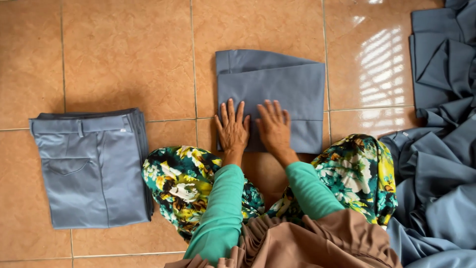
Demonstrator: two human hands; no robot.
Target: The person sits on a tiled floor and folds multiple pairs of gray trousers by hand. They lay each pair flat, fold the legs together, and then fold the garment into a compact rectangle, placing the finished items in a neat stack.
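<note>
Both hands flat | left hand point(232, 130), right hand point(274, 128) fingers spread wide on our folded trousers point(277, 94) | soft, light, likely slippery cloth | we'd grip the folded edges.

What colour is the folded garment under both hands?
The folded garment is plain grey-blue, with no pattern; the head view shows it clearly.

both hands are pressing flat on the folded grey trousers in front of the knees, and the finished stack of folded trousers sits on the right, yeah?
Not quite. The head view shows the left hand and right hand flat on the folded grey trousers, but the stack of folded trousers sits on the left. The right holds a loose pile of grey cloth.
</note>
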